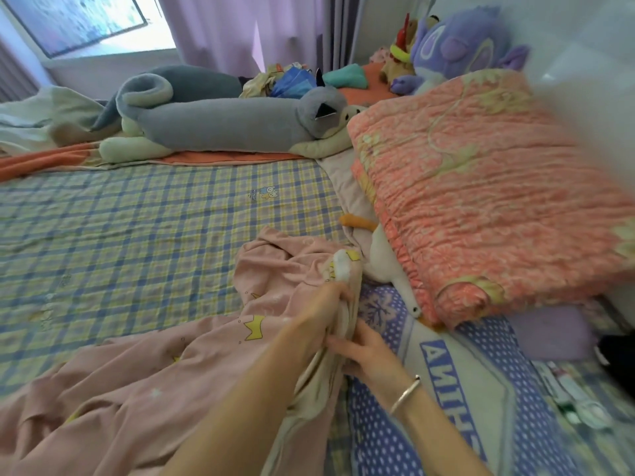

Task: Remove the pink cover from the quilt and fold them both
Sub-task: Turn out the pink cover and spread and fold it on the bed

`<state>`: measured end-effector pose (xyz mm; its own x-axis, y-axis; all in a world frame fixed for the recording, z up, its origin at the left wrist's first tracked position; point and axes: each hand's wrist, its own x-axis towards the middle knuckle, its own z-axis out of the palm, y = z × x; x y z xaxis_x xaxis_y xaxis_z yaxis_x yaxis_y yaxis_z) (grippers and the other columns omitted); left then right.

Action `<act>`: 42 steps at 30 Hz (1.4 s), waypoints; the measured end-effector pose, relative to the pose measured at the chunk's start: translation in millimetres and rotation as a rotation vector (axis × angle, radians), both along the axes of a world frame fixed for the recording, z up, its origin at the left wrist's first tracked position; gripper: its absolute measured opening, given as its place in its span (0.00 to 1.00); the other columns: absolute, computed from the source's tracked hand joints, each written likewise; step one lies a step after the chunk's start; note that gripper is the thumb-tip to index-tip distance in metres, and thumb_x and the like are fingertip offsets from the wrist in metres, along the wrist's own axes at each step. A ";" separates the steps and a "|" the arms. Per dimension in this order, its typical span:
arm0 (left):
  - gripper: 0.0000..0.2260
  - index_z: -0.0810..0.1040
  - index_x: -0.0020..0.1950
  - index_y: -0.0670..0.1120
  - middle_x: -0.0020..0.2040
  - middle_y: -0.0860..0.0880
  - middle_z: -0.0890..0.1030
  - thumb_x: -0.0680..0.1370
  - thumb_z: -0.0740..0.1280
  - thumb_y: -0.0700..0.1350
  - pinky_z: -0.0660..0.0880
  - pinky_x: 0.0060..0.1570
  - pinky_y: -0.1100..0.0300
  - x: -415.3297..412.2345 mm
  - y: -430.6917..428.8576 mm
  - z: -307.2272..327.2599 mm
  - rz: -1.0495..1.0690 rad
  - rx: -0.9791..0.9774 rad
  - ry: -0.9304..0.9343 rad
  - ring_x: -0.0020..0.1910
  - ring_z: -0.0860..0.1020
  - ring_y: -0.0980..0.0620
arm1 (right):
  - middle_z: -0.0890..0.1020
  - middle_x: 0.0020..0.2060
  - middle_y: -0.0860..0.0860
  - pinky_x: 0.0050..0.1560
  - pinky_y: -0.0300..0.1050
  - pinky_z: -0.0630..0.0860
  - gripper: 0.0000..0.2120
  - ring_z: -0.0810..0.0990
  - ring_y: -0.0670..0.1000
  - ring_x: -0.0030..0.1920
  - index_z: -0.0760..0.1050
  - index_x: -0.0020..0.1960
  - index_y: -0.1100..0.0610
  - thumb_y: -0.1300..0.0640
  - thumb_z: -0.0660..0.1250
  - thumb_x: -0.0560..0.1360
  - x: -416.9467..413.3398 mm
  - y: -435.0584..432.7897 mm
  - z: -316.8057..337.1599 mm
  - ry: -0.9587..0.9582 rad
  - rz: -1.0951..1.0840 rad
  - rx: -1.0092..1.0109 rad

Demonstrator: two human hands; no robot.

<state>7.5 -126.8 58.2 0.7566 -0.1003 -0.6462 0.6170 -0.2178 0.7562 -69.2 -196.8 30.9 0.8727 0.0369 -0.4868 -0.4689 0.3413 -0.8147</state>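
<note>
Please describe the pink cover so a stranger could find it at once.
On the near side of the checked bed sheet lies the pink cover, crumpled, gripped by the left hand. Unlike the folded coral quilt beside it, it is pale and printed with yellow crowns.

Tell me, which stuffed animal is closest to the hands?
The white goose plush, half under the folded coral quilt, just beyond the left hand. The long grey cat plush and purple plush sit farther back.

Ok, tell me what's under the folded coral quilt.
At the left edge of the coral quilt, a white plush toy pokes out from beneath; a purple cushion shows below the near corner. The rest is covered.
</note>
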 end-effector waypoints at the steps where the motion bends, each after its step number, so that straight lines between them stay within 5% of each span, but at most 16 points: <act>1: 0.04 0.75 0.46 0.41 0.39 0.43 0.77 0.74 0.63 0.40 0.76 0.45 0.53 -2.1 1.8 10.0 -0.008 -0.011 0.006 0.41 0.77 0.44 | 0.84 0.47 0.49 0.54 0.48 0.77 0.15 0.82 0.50 0.50 0.75 0.58 0.54 0.61 0.70 0.72 -7.2 4.0 -1.1 -0.021 0.017 -0.090; 3: 0.05 0.73 0.51 0.44 0.47 0.43 0.78 0.76 0.62 0.43 0.75 0.53 0.53 -15.4 4.7 11.7 -0.029 -0.091 -0.016 0.50 0.77 0.44 | 0.83 0.48 0.53 0.55 0.49 0.77 0.13 0.81 0.54 0.51 0.75 0.58 0.59 0.63 0.67 0.73 -13.0 7.7 7.1 -0.040 -0.091 -0.149; 7: 0.35 0.66 0.67 0.44 0.64 0.47 0.70 0.67 0.68 0.62 0.69 0.61 0.57 -54.8 17.3 4.6 -0.313 0.012 -0.315 0.62 0.69 0.50 | 0.80 0.45 0.60 0.50 0.48 0.74 0.07 0.77 0.53 0.45 0.75 0.50 0.62 0.60 0.66 0.74 -10.6 -26.8 27.9 -0.008 -0.426 -0.361; 11: 0.35 0.67 0.65 0.46 0.61 0.48 0.71 0.65 0.67 0.66 0.70 0.59 0.55 -103.9 17.6 0.3 -0.881 0.397 -0.482 0.59 0.70 0.49 | 0.79 0.54 0.57 0.60 0.52 0.73 0.23 0.78 0.56 0.54 0.73 0.61 0.66 0.54 0.71 0.71 -13.8 -81.3 50.1 -0.012 -0.626 -0.378; 13: 0.30 0.71 0.65 0.43 0.61 0.44 0.76 0.69 0.61 0.61 0.71 0.57 0.57 -127.0 1.8 0.1 -1.029 0.386 -0.535 0.59 0.74 0.45 | 0.83 0.45 0.55 0.51 0.49 0.79 0.13 0.82 0.53 0.45 0.76 0.55 0.63 0.58 0.67 0.74 -27.3 -90.3 62.5 -0.111 -0.642 -0.226; 16: 0.19 0.72 0.66 0.41 0.64 0.43 0.75 0.80 0.58 0.49 0.68 0.62 0.61 -139.4 -23.5 -2.8 -0.785 0.164 -0.446 0.63 0.73 0.46 | 0.81 0.36 0.52 0.32 0.37 0.75 0.04 0.79 0.46 0.33 0.75 0.50 0.59 0.60 0.63 0.76 -62.3 -80.4 67.5 -0.179 -0.533 -0.163; 19: 0.20 0.76 0.59 0.35 0.58 0.37 0.78 0.77 0.58 0.50 0.71 0.62 0.49 -145.4 -41.8 4.9 -0.589 -0.044 -0.392 0.60 0.76 0.41 | 0.80 0.44 0.56 0.47 0.45 0.74 0.07 0.79 0.52 0.46 0.76 0.47 0.56 0.53 0.66 0.73 -110.3 -63.3 41.9 -0.079 -0.429 -0.366; 22: 0.17 0.75 0.57 0.35 0.55 0.40 0.79 0.79 0.59 0.48 0.70 0.62 0.53 -151.8 -58.2 10.7 -0.577 -0.059 -0.363 0.58 0.76 0.44 | 0.79 0.38 0.50 0.42 0.43 0.72 0.14 0.78 0.50 0.42 0.75 0.44 0.53 0.44 0.67 0.67 -156.7 -55.9 19.8 0.012 -0.404 -0.280; 26: 0.13 0.76 0.55 0.38 0.52 0.43 0.77 0.82 0.57 0.45 0.70 0.59 0.56 -156.2 -78.6 15.9 -0.599 -0.054 -0.350 0.56 0.75 0.45 | 0.80 0.44 0.50 0.56 0.49 0.76 0.11 0.79 0.50 0.48 0.74 0.55 0.59 0.61 0.68 0.73 -192.4 -55.4 0.2 0.046 -0.267 -0.392; 28: 0.13 0.75 0.58 0.39 0.52 0.46 0.74 0.82 0.56 0.45 0.67 0.57 0.59 -159.7 -87.0 23.1 -0.619 -0.044 -0.354 0.54 0.72 0.50 | 0.80 0.45 0.48 0.57 0.44 0.74 0.08 0.78 0.47 0.47 0.75 0.51 0.53 0.64 0.63 0.76 -199.3 -57.1 -1.4 0.031 -0.252 -0.404; 31: 0.19 0.67 0.69 0.42 0.60 0.50 0.72 0.81 0.58 0.49 0.68 0.63 0.57 -161.4 -94.6 24.5 -0.677 -0.065 -0.344 0.60 0.71 0.52 | 0.81 0.46 0.53 0.52 0.44 0.75 0.06 0.79 0.51 0.47 0.76 0.49 0.55 0.60 0.61 0.77 -196.5 -80.3 19.1 0.013 -0.405 -0.430; 34: 0.28 0.70 0.66 0.46 0.62 0.51 0.73 0.74 0.62 0.64 0.68 0.60 0.60 -175.2 -97.0 20.8 -0.813 0.011 -0.433 0.62 0.70 0.52 | 0.77 0.44 0.57 0.52 0.51 0.73 0.15 0.76 0.54 0.47 0.75 0.53 0.67 0.54 0.62 0.78 -192.1 -143.4 49.1 0.119 -0.653 -0.590; 36: 0.31 0.69 0.64 0.47 0.65 0.52 0.64 0.70 0.63 0.67 0.59 0.66 0.59 -198.5 -102.9 21.5 -0.937 0.149 -0.610 0.66 0.63 0.52 | 0.78 0.39 0.54 0.49 0.49 0.76 0.13 0.76 0.54 0.43 0.75 0.49 0.66 0.55 0.61 0.78 -191.4 -183.4 69.0 0.131 -0.774 -0.462; 38: 0.32 0.67 0.62 0.50 0.61 0.51 0.62 0.65 0.65 0.67 0.59 0.66 0.56 -228.5 -116.6 29.4 -1.013 0.193 -0.729 0.63 0.61 0.50 | 0.80 0.27 0.50 0.36 0.43 0.78 0.09 0.79 0.50 0.33 0.73 0.41 0.59 0.58 0.60 0.78 -191.0 -205.5 85.0 0.072 -0.847 -0.142; 40: 0.33 0.67 0.65 0.45 0.59 0.46 0.68 0.68 0.68 0.64 0.65 0.61 0.54 -247.5 -135.7 30.7 -1.025 0.257 -0.840 0.60 0.66 0.47 | 0.80 0.26 0.51 0.28 0.38 0.78 0.10 0.80 0.47 0.27 0.73 0.41 0.58 0.58 0.58 0.79 -190.1 -211.5 94.9 -0.048 -0.892 0.141; 42: 0.19 0.74 0.58 0.38 0.54 0.40 0.76 0.78 0.62 0.53 0.68 0.53 0.53 -248.8 -148.5 31.9 -0.830 0.224 -0.808 0.55 0.73 0.42 | 0.82 0.31 0.52 0.35 0.36 0.80 0.09 0.82 0.45 0.32 0.74 0.45 0.60 0.60 0.56 0.79 -195.7 -204.2 92.7 -0.170 -0.797 0.251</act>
